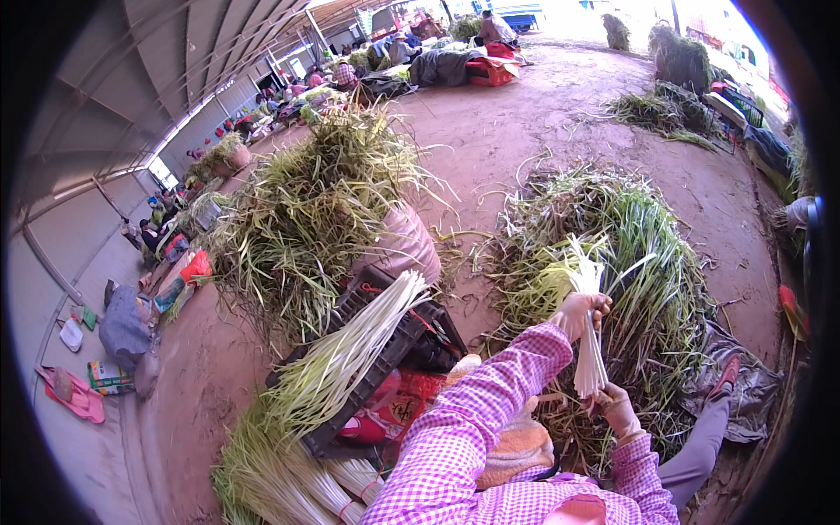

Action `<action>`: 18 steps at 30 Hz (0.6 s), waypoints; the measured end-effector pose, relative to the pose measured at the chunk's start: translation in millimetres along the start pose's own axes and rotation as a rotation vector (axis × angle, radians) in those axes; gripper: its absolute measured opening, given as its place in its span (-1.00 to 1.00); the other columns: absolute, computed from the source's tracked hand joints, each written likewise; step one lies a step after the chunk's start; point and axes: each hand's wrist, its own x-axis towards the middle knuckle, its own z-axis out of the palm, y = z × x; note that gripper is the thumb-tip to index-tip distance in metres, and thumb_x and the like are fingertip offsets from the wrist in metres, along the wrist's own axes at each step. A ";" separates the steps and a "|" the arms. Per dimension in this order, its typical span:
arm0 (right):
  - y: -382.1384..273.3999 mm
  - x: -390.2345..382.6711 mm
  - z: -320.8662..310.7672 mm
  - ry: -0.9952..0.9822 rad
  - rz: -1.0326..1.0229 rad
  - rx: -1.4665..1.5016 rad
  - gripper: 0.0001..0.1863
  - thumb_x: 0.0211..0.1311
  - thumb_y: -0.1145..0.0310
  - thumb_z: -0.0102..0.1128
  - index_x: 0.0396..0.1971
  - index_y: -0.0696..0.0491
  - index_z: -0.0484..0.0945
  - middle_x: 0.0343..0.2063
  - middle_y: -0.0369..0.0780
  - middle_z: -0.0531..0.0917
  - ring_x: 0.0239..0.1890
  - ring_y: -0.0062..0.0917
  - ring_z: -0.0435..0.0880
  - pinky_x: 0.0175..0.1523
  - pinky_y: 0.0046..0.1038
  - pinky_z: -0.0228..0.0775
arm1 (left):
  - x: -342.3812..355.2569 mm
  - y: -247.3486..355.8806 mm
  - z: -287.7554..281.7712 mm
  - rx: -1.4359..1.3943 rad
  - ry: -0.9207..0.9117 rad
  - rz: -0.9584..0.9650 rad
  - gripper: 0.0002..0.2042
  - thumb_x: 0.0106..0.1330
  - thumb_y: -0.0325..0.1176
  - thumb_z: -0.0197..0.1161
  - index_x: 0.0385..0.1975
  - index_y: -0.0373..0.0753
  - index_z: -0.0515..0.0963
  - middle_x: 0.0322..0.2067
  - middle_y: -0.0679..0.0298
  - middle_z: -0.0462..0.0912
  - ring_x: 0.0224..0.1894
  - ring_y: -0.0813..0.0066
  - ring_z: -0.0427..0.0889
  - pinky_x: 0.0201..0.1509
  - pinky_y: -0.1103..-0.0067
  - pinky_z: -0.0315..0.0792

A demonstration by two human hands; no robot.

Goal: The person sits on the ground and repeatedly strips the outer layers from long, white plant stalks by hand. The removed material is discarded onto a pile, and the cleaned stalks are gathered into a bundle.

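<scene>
My left hand [584, 315] is closed around the middle of a bunch of long pale stalks [590, 367]. Their yellow-green leafy ends fan out above the fist, and the white ends point down. At those lower ends, my right hand [618, 411] has its fingers closed against the stalks. Beneath both hands spreads a large heap of loose green leaves and stalks [647, 306]. To the left, trimmed pale stalks [350, 350] lie across a black plastic crate [446, 328]. More stalks, tied in bundles [297, 481], lie below the crate.
A tall leafy pile [315, 201] leans on a pinkish sack [402, 245] beyond the crate. Red packaging [402, 402] and an orange cloth [521, 451] lie by my left arm. Dark plastic sheeting [744, 394] is at my foot. Several people sit working farther back.
</scene>
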 end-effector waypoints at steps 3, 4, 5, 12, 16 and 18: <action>4.4 -15.3 -0.4 -0.065 -0.091 -0.114 -0.82 0.40 0.41 0.00 -0.29 0.14 0.58 -0.47 -0.31 0.65 -0.51 -0.72 0.59 -0.48 -0.66 0.42 | -0.3 11.3 1.5 0.003 0.060 0.007 -0.78 0.48 -0.33 -0.06 -0.16 -0.31 0.51 -0.40 0.24 0.63 -0.66 0.67 0.38 -0.58 0.66 0.41; 5.8 -19.4 -2.8 0.008 -0.215 -0.126 -0.82 0.40 0.40 0.01 -0.28 0.14 0.58 -0.48 -0.32 0.65 -0.51 -0.73 0.59 -0.48 -0.67 0.42 | 0.5 13.3 3.3 -0.034 0.042 0.039 -0.75 0.49 -0.31 -0.05 -0.17 -0.33 0.53 -0.35 0.18 0.65 -0.65 0.66 0.41 -0.57 0.64 0.43; 5.1 -20.7 -4.3 0.063 -0.296 -0.140 -0.82 0.41 0.39 0.01 -0.28 0.13 0.58 -0.48 -0.33 0.64 -0.50 -0.73 0.59 -0.48 -0.68 0.41 | 1.9 14.4 5.1 0.015 0.077 0.073 -0.75 0.48 -0.31 -0.04 -0.19 -0.34 0.54 -0.36 0.16 0.65 -0.64 0.66 0.43 -0.56 0.64 0.44; -7.5 -11.3 -6.0 0.188 -0.281 -0.352 -0.84 0.38 0.44 0.01 -0.32 0.14 0.57 -0.62 -0.34 0.56 -0.57 -0.72 0.55 -0.53 -0.67 0.40 | 16.5 -14.8 5.8 -0.079 0.205 0.010 -0.75 0.46 -0.27 -0.02 -0.30 -0.30 0.52 -0.38 0.12 0.64 -0.39 0.31 0.68 -0.36 0.40 0.66; 10.9 -0.8 -0.9 0.094 -0.193 -0.272 -0.83 0.36 0.50 -0.02 -0.21 0.18 0.57 -0.57 -0.28 0.62 -0.54 -0.62 0.62 -0.47 -0.55 0.50 | 22.2 -29.9 7.4 -0.066 0.227 0.005 -0.71 0.47 -0.20 -0.06 -0.31 -0.26 0.53 -0.56 0.27 0.58 -0.64 0.49 0.52 -0.56 0.51 0.53; 30.7 4.4 -2.9 0.073 -0.239 -0.002 -0.80 0.38 0.45 -0.02 -0.16 0.19 0.56 -0.56 -0.27 0.63 -0.53 -0.57 0.65 -0.44 -0.52 0.55 | 16.2 -26.2 10.2 0.023 0.238 0.061 -0.58 0.43 0.01 0.00 -0.35 -0.26 0.54 -0.67 0.38 0.47 -0.74 0.66 0.37 -0.71 0.62 0.37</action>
